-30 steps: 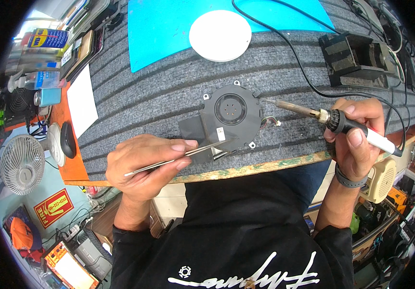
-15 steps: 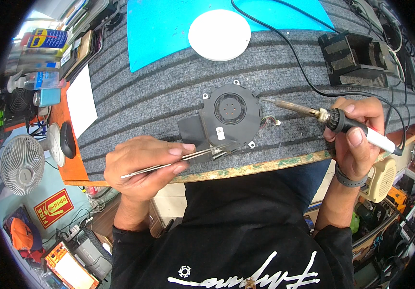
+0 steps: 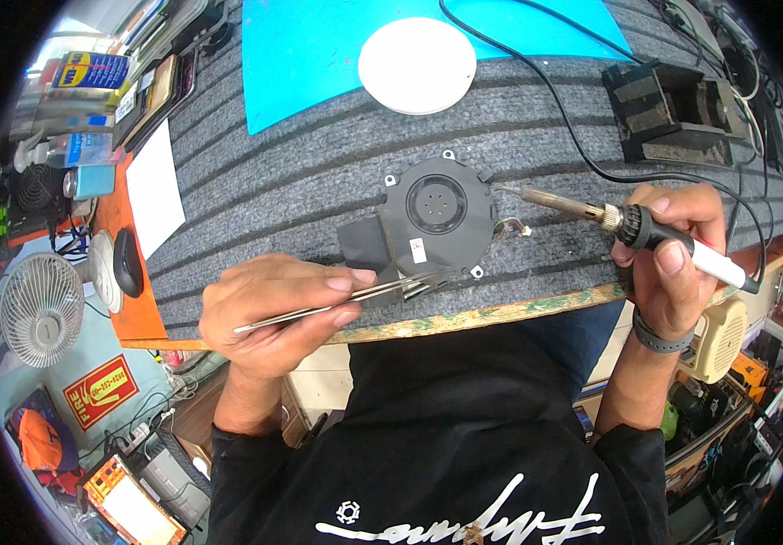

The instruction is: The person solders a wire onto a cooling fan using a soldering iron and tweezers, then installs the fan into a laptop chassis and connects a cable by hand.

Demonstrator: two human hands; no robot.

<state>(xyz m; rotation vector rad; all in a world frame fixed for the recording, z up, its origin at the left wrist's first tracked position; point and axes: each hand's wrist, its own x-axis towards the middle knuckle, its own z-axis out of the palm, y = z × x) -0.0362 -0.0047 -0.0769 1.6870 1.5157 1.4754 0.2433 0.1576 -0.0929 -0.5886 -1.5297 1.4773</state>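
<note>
A flat black blower fan [image 3: 450, 238] with a round hub and a small white label lies on the grey ribbed mat near the table's front edge. My left hand [image 3: 273, 304] is closed on metal tweezers [image 3: 319, 311], whose tips reach over the fan's lower edge; whether they touch it I cannot tell. In my right hand [image 3: 678, 250] is a soldering iron [image 3: 641, 227] with a black and white handle, its tip pointing left, close to the fan's right rim. A short wire lead with a white connector [image 3: 526, 231] sticks out from the fan's right side.
A blue sheet [image 3: 301, 68] with a white round disc [image 3: 417, 66] lies at the back. The iron's black cord [image 3: 573, 136] loops past a dark open box-like holder [image 3: 673, 109] at right. White paper [image 3: 155, 186] and a black mouse [image 3: 127, 263] are at left.
My left hand and the tweezers have shifted very slightly to the right. The right hand and soldering iron look unmoved.
</note>
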